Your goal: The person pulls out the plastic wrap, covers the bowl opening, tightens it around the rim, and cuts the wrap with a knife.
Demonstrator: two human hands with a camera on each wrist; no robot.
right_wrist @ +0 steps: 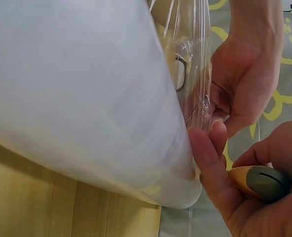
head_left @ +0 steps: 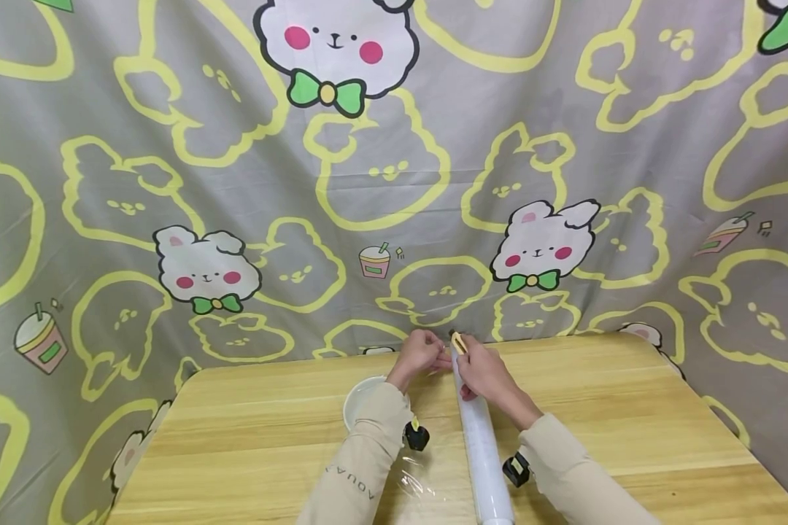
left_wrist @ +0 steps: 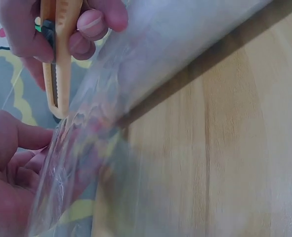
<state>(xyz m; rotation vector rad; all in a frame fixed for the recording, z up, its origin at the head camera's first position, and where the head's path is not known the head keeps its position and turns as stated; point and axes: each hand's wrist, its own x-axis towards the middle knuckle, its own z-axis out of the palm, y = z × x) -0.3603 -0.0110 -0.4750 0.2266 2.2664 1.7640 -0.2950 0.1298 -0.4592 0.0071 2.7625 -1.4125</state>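
A thick roll of clear plastic wrap (head_left: 478,445) lies lengthwise on the table, its far end near the back edge. My left hand (head_left: 422,355) is left of that end and pinches the loose film (right_wrist: 197,98), which hangs in gathered folds off the roll. In my right hand (head_left: 489,372) I grip a yellow utility knife (left_wrist: 61,69), with a dark slider on its side. The knife's tip is right beside the film, close to my left fingers, in the left wrist view. My right fingertips (right_wrist: 205,145) are at the film by the roll's end.
A white bowl (head_left: 353,408) stands left of my left forearm, partly hidden by the sleeve. Loose film (head_left: 416,485) lies on the wooden table (head_left: 256,430) left of the roll. A patterned grey curtain (head_left: 433,182) hangs behind the table. Black devices (head_left: 416,436) sit at both cuffs.
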